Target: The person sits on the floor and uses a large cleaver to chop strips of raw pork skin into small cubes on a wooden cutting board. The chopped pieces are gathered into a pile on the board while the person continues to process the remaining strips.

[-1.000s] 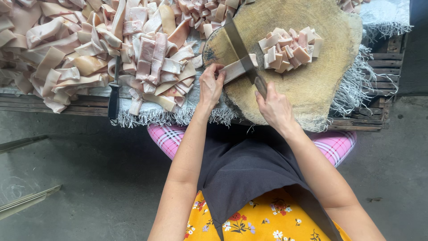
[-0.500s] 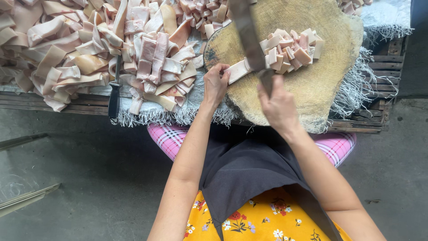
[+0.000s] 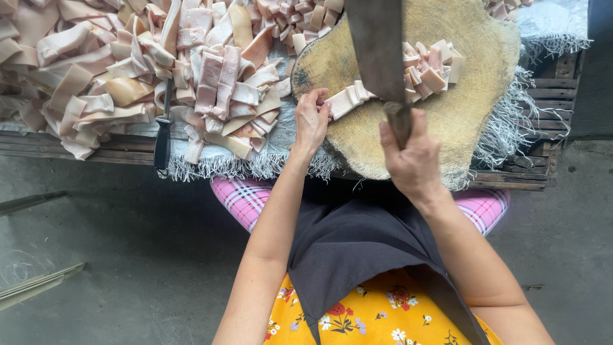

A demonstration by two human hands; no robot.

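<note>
A cleaver (image 3: 378,48) is gripped by its handle in the right hand (image 3: 412,156), the fingers wrapped fully closed, the blade raised above a round wooden chopping block (image 3: 472,108). A pale meat strip (image 3: 348,100) lying on the block is pinned by the left hand (image 3: 311,121), fingertips curled down on its near end. Cut pieces (image 3: 431,67) are heaped just beyond the blade.
</note>
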